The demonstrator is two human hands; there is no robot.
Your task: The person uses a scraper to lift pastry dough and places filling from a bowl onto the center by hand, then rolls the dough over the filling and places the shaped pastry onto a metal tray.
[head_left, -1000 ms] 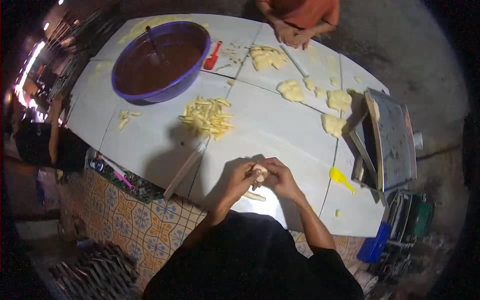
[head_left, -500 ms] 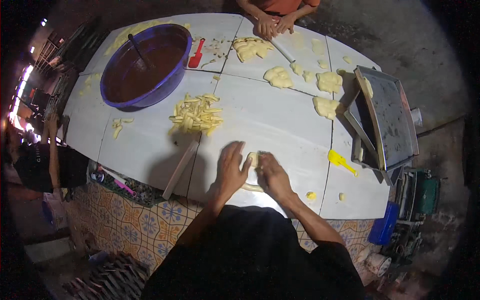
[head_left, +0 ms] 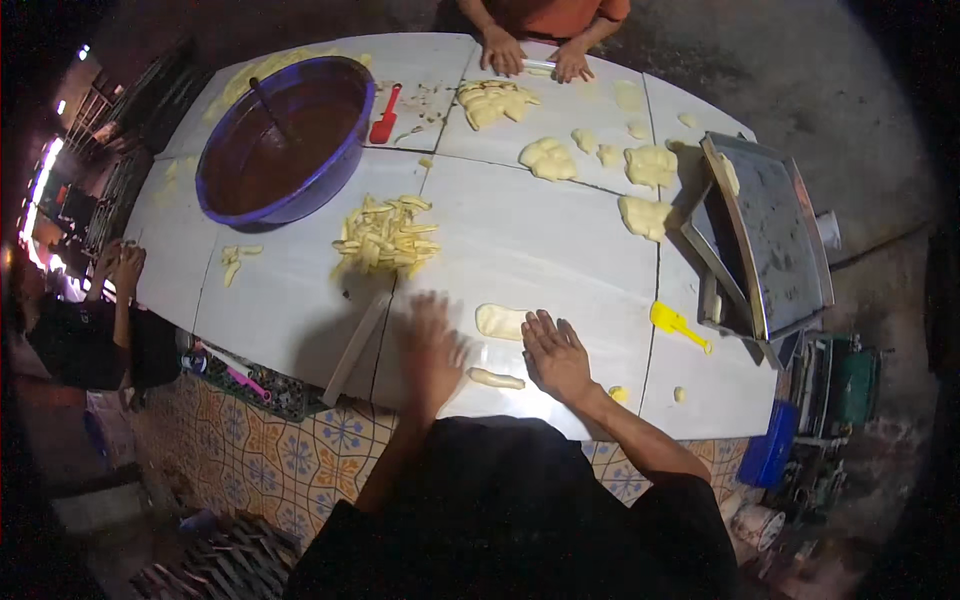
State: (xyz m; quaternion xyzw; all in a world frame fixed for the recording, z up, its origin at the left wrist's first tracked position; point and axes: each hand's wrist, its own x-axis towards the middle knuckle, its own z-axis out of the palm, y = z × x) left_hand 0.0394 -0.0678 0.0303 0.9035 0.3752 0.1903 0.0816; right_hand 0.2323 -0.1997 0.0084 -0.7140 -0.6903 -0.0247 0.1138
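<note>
A flattened piece of pale dough (head_left: 499,321) lies on the white table in front of me. My right hand (head_left: 556,358) rests flat with fingers stretched out, its fingertips at the dough's right end. Left of the dough, my left hand (head_left: 431,345) is open with its fingers apart, smeared by motion; nothing shows in it. Between my hands and nearer to me lies a short dough roll (head_left: 497,378). Beyond my left hand is a heap of pale yellow strips (head_left: 385,238).
A purple basin (head_left: 345,160) of brown paste stands far left, beside a red scraper (head_left: 385,115). Dough pieces (head_left: 548,158) lie farther back, where a co-worker's hands (head_left: 572,62) press a rolling pin. At right are a yellow scraper (head_left: 680,326) and metal trays (head_left: 775,235).
My hands have parted, the left moving left, uncovering the dough piece, which now lies flat and wider. The co-worker's rolling pin has turned crosswise, with a hand at each end.
</note>
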